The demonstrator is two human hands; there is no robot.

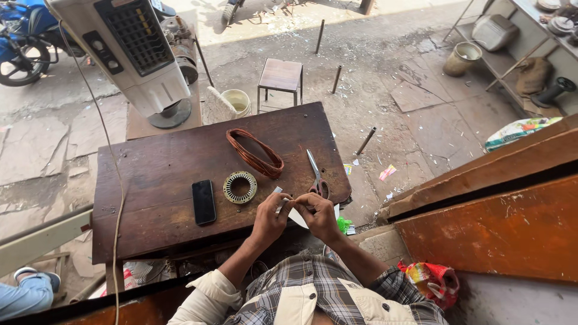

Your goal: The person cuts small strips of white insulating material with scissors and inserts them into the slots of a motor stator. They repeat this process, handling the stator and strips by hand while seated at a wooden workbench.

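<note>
Grey plaid shirt (sleeves rolled up) under a cream vest.

hands: left (270, 215) and right (319, 213) pinch white paper strip (295, 215) | table (156, 174): phone (203, 201), stator ring (239, 187), scissors (316, 177)

Ahead of my 2 hands, the bench (150, 180) lies bare at its left and far edge. The phone (203, 201), stator ring (239, 187), wire coil (254, 152) and scissors (316, 176) crowd the near right.

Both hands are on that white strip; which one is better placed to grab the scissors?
Probably the right hand: the scissors lie just beyond it, handles nearest. The left hand sits farther off, pinching the white strip.
</note>
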